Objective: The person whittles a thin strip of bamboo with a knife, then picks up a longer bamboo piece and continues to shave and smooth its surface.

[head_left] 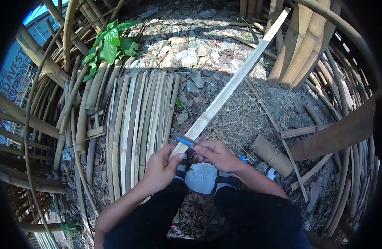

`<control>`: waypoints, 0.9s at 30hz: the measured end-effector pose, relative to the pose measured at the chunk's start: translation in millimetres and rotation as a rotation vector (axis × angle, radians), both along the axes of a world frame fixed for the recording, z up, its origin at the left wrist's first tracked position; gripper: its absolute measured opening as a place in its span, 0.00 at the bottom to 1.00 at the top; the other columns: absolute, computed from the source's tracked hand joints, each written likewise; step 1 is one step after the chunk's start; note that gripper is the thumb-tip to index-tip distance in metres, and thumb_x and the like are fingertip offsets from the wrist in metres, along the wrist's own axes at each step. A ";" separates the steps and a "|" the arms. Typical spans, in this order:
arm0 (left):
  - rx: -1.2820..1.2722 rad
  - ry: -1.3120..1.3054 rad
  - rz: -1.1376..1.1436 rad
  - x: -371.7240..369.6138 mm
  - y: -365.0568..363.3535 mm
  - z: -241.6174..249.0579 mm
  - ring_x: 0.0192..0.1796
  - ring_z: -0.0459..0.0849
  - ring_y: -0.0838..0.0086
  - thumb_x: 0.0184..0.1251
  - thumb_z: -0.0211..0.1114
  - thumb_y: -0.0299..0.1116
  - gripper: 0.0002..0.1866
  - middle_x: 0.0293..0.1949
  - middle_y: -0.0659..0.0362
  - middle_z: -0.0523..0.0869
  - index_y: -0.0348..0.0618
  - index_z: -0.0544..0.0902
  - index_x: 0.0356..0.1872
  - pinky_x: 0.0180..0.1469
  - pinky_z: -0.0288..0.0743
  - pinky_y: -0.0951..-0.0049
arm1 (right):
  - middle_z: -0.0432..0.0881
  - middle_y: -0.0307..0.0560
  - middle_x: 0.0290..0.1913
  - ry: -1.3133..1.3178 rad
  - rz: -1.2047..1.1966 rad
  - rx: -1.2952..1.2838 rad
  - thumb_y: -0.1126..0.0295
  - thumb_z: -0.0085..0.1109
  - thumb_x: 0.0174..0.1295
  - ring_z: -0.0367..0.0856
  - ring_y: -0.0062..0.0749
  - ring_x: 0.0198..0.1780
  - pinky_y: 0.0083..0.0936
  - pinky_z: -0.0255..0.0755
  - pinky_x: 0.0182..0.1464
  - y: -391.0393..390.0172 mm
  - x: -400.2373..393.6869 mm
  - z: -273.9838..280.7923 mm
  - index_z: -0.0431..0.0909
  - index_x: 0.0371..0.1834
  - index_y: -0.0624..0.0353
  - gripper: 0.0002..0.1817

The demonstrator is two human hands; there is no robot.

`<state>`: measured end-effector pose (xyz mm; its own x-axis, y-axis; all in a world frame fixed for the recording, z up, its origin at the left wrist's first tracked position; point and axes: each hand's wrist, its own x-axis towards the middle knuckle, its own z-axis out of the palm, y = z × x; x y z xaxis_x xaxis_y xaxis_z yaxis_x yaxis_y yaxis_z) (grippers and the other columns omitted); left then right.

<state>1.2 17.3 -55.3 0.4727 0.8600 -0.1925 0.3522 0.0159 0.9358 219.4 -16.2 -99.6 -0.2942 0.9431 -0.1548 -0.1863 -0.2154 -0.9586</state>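
A long split bamboo strip [230,91] slants from my lap up toward the far right, its pale inner face upward. My left hand [161,167] is closed around the near end of the strip, thumb on top. In my right hand [216,155] is a knife [185,140], gripped close to its blade. The blade lies across the strip just ahead of my left hand, and its handle is mostly hidden in my fingers. Left of the strip, a row of split bamboo slats [143,112] lies side by side on the ground.
Bamboo poles [81,120] lean and lie along the left, near a green leafy plant [112,41]. Thick bamboo pieces [272,154] and a large pole [336,139] are on the right. Upright bamboo [305,45] stands at the back right. A pale grey object [201,178] sits between my feet.
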 end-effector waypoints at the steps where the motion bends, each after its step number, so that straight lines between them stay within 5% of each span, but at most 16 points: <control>1: 0.000 0.005 0.011 0.2 -1.7 1.8 0.25 0.65 0.88 0.75 0.63 0.33 0.11 0.23 0.68 0.75 0.33 0.81 0.47 0.24 0.59 0.78 | 0.74 0.34 0.24 -0.056 -0.024 0.022 0.53 0.53 0.76 0.70 0.15 0.26 0.18 0.66 0.30 -0.9 0.9 4.9 0.78 0.27 0.62 0.24; 21: -0.017 0.151 0.000 -0.1 -4.3 17.7 0.24 0.68 0.89 0.77 0.61 0.36 0.12 0.23 0.70 0.74 0.35 0.79 0.41 0.24 0.59 0.81 | 0.74 0.38 0.16 -0.545 -0.306 0.111 0.49 0.58 0.70 0.71 0.23 0.22 0.29 0.64 0.28 -1.9 27.2 15.3 0.87 0.30 0.57 0.23; 27: 0.006 0.180 -0.019 -1.6 -5.4 17.4 0.23 0.67 0.90 0.77 0.61 0.36 0.12 0.22 0.70 0.74 0.35 0.79 0.40 0.23 0.57 0.81 | 0.71 0.44 0.13 -0.797 -0.371 0.207 0.49 0.59 0.69 0.74 0.35 0.18 0.33 0.64 0.25 -9.4 26.9 34.1 0.89 0.31 0.53 0.20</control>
